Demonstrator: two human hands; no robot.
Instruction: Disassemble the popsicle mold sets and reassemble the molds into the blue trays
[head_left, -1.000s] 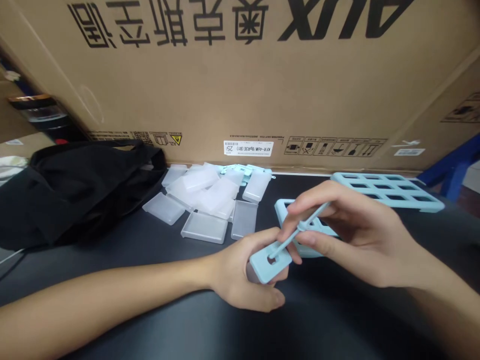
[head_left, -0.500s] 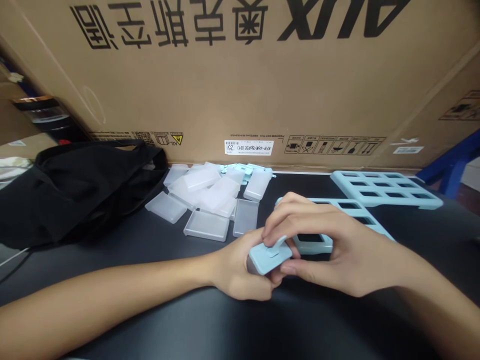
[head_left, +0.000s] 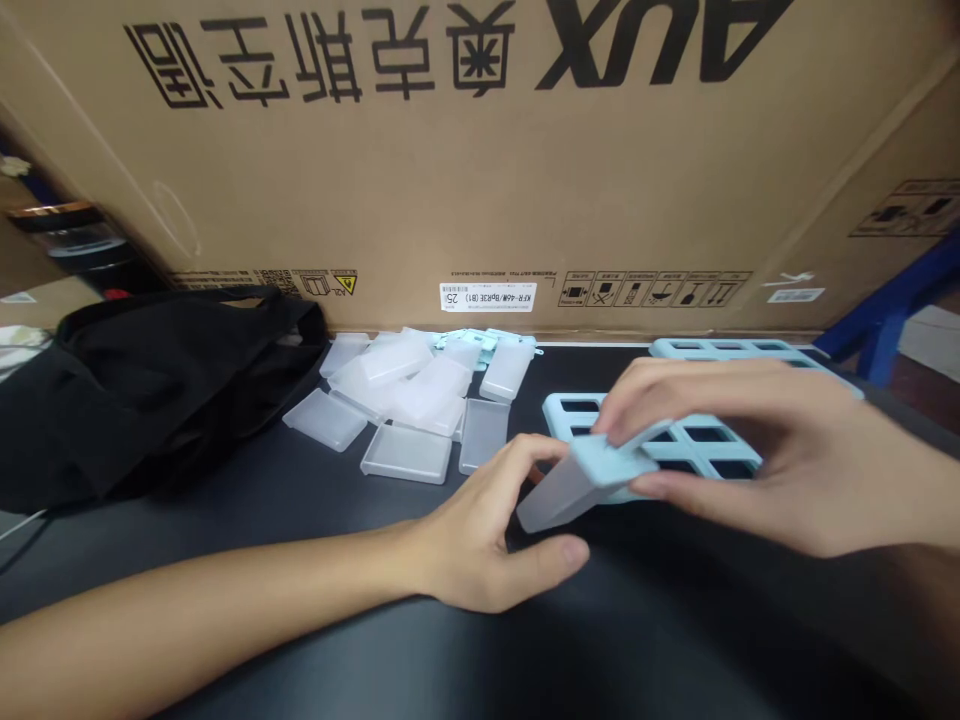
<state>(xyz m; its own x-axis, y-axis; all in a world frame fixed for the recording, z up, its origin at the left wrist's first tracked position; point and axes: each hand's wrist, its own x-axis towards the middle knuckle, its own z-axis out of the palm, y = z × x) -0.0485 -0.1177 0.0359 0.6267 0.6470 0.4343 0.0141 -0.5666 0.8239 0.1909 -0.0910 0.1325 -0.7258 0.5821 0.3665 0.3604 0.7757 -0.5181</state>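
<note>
A translucent plastic box with a light blue lid (head_left: 559, 493) is tilted in front of me, its lid end up and to the right. My right hand (head_left: 750, 450) pinches it by the lid end, where a raised blue flap shows. My left hand (head_left: 495, 540) is open around the box's lower end, thumb stretched out and fingers partly hidden behind it; whether those fingers touch the box I cannot tell. Behind the right hand lies a light blue frame (head_left: 555, 410) with rectangular openings, partly covered by the box and hand.
Several translucent boxes (head_left: 409, 452) lie piled at the middle back, with light blue pieces (head_left: 480, 342) behind them. Another blue frame (head_left: 675, 347) sits back right. A black cloth bag (head_left: 150, 400) is on the left, and a large cardboard box (head_left: 337, 190) stands behind the table.
My left hand has opened from its grip round the box. My right hand has moved right and now holds the box by its lid end, so its translucent body shows. The view shifted slightly.
</note>
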